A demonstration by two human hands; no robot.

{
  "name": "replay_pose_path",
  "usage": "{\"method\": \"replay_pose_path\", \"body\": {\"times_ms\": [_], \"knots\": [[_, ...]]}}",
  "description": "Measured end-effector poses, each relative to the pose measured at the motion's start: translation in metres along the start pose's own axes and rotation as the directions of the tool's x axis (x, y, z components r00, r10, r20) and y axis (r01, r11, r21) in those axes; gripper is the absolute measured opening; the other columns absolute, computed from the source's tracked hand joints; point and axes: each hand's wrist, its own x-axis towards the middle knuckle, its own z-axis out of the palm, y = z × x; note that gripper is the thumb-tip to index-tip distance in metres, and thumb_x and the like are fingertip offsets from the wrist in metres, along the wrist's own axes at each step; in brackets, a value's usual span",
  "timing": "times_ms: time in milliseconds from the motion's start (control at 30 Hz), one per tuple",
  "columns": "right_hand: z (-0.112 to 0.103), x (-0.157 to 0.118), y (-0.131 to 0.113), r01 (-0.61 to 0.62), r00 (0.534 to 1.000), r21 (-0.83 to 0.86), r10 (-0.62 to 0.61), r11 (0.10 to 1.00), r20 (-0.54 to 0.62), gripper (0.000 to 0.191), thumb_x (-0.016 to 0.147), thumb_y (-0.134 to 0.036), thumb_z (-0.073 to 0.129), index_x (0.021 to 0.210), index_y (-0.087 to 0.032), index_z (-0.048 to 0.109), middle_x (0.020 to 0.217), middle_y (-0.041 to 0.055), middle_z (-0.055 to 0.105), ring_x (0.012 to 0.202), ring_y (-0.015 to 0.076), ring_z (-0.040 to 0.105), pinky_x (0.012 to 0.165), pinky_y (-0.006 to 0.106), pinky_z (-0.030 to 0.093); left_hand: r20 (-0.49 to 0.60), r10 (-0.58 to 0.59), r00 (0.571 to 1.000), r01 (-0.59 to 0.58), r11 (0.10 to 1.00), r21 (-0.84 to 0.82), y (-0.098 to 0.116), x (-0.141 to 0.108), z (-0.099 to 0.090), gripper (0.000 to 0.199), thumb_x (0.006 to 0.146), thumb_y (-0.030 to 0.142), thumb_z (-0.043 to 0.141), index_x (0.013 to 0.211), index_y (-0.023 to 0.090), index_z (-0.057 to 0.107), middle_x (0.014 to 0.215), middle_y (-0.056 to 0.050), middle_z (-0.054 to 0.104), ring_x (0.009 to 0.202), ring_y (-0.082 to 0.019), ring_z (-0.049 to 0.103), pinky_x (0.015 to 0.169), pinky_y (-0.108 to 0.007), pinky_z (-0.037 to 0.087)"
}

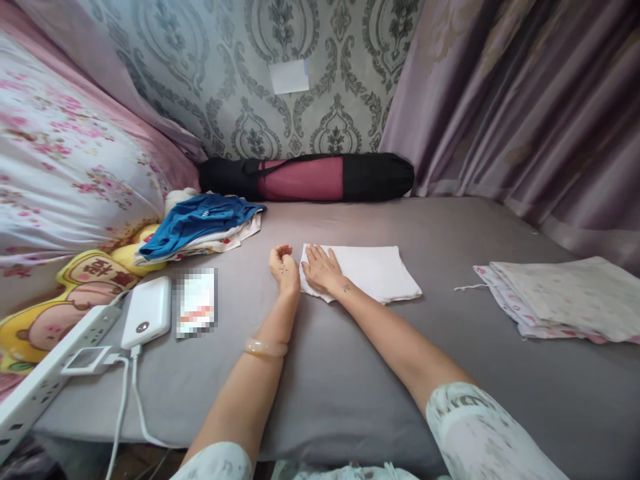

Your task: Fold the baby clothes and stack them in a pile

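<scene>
A folded white cloth [377, 272] lies flat on the grey sheet in the middle of the view. My right hand [321, 268] rests palm down on its left part, with the fingers spread. Just beside the cloth's left edge, my left hand [284, 268] stands on its side with the fingers curled inward. Whether anything is inside the left fingers is hidden. A pale bangle [266, 347] circles my left forearm.
Folded patterned fabric [565, 297] lies at the right, blue clothing [200, 223] at the back left. A long black and maroon bag [305, 178] lies along the wall. At left are a power bank [147, 313], a power strip [47, 393], cables and a yellow cushion [43, 320].
</scene>
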Motion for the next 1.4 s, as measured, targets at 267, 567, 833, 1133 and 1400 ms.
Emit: {"method": "replay_pose_path", "body": {"times_ms": [267,567,833,1133,1400], "knots": [[-0.008,0.005,-0.004,-0.003,1.000,0.028,0.003,1.000,-0.024,0.057,0.098,-0.034,0.025,0.147,-0.006,0.035,0.154,0.0142,0.033,0.143,0.0258,0.025,0.116,0.050,0.015,-0.016,-0.001,1.000,0.001,1.000,0.010,0.000,0.002,0.001,0.026,0.066,0.006,0.038,0.080,0.018,0.055,0.077,-0.002,0.062,0.077,-0.015,0.063,0.082,-0.031,0.050],[0.004,0.003,-0.015,-0.020,0.995,-0.010,0.019,1.000,-0.100,0.057,0.098,-0.033,0.026,0.147,-0.007,0.035,0.154,0.0150,0.032,0.143,0.0256,0.026,0.116,0.048,0.013,-0.041,0.020,0.999,-0.019,1.000,0.020,0.001,0.002,0.000,0.025,0.065,0.007,0.038,0.080,0.019,0.055,0.075,-0.001,0.062,0.075,-0.014,0.063,0.080,-0.029,0.051],[-0.007,-0.029,-0.006,-0.058,0.991,-0.038,0.053,0.998,-0.127,0.058,0.099,-0.037,0.027,0.147,-0.005,0.035,0.156,0.0164,0.027,0.146,0.0270,0.018,0.117,0.049,0.007,-0.026,0.040,0.999,-0.038,0.998,0.053,0.003,0.000,0.000,0.025,0.067,0.006,0.038,0.081,0.018,0.055,0.076,-0.001,0.063,0.076,-0.014,0.064,0.081,-0.030,0.050],[-0.003,-0.034,0.002,-0.076,0.994,0.032,0.078,0.997,-0.072,0.059,0.099,-0.038,0.025,0.147,-0.005,0.035,0.157,0.0153,0.026,0.146,0.0268,0.017,0.117,0.050,0.009,0.107,0.141,0.984,-0.156,0.976,0.149,0.018,-0.008,-0.001,0.026,0.071,0.003,0.037,0.081,0.018,0.055,0.082,-0.005,0.065,0.082,-0.017,0.064,0.083,-0.031,0.049],[-0.027,-0.054,0.040,-0.065,0.989,-0.038,0.059,0.997,-0.134,0.058,0.099,-0.035,0.028,0.150,-0.007,0.030,0.158,0.0161,0.024,0.146,0.0275,0.016,0.117,0.050,0.006,0.505,0.315,0.804,-0.500,0.817,0.287,0.014,-0.023,0.002,0.025,0.075,0.008,0.043,0.089,0.021,0.059,0.090,-0.006,0.066,0.089,-0.022,0.062,0.089,-0.037,0.046]]}}
